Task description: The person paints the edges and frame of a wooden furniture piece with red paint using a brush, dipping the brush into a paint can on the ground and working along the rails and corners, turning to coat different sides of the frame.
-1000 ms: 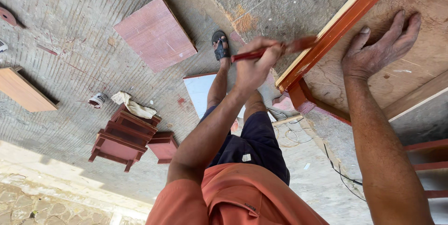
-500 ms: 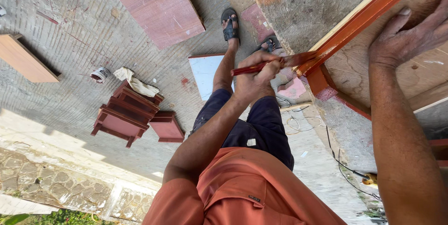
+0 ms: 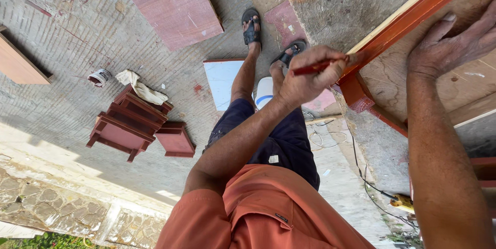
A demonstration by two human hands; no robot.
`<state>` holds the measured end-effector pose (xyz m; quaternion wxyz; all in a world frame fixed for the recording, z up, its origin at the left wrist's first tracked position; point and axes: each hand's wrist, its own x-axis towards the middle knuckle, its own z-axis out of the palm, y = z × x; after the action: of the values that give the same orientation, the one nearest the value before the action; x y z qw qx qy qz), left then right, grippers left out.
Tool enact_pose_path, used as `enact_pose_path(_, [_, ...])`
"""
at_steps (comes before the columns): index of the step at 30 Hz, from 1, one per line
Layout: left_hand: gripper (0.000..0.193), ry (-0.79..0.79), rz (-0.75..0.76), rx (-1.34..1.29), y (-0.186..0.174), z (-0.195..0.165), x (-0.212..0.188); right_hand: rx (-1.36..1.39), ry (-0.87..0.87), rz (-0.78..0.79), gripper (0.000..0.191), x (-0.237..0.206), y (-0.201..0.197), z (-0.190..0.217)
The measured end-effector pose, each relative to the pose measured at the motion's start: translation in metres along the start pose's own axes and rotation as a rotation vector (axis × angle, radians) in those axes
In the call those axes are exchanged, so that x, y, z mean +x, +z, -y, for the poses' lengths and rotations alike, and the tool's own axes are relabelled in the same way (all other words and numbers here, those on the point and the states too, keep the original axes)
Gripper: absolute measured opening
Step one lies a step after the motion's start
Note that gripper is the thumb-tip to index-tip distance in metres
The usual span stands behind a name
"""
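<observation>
- The left hand [image 3: 305,76] is curled tight around a red-handled paintbrush [image 3: 323,65], which points toward three o'clock.
- The brush tip meets the red-painted wooden frame [image 3: 413,14] at its corner, just beside the left knuckles.
- The right hand [image 3: 454,42] lies flat with fingers spread on the bare plywood panel [image 3: 408,83], gripping nothing, at about two o'clock from the brush.
- The two hands are well apart, with the painted edge running between them.
- On the ground at nine o'clock sit small red stools [image 3: 132,125], a rag [image 3: 139,89] and a small paint tin [image 3: 99,77].
- A red board [image 3: 175,6] lies at eleven o'clock.
</observation>
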<state>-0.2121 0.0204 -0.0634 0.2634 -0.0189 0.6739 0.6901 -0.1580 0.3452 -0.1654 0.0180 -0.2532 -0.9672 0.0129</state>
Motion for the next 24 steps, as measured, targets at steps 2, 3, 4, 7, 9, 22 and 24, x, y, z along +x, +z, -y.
enact_pose_path(2, [0.016,0.035,0.042,0.113,-0.002,-0.007,-0.007,-0.004,0.000,0.018,0.072,0.000,0.000,-0.001])
enact_pose_path(3, [0.015,0.018,0.029,0.154,-0.006,-0.009,-0.010,-0.009,0.011,0.020,0.072,-0.001,0.001,-0.003])
enact_pose_path(4, [0.014,0.007,0.022,0.193,-0.008,-0.010,-0.011,-0.026,0.000,0.005,0.071,-0.001,0.001,-0.004])
enact_pose_path(7, [0.013,0.093,-0.037,0.202,-0.011,-0.010,-0.003,-0.041,-0.029,-0.002,0.071,0.000,0.003,-0.005])
enact_pose_path(9, [0.017,0.078,-0.043,0.101,-0.008,-0.011,0.005,-0.030,-0.016,0.011,0.075,0.000,0.002,-0.005])
enact_pose_path(22, [0.015,-0.016,0.012,0.172,-0.014,0.005,-0.018,-0.044,-0.035,-0.019,0.070,0.002,0.002,0.000])
enact_pose_path(24, [0.014,-0.062,0.070,0.181,-0.022,0.002,-0.036,-0.009,0.013,0.021,0.070,0.002,0.002,0.000])
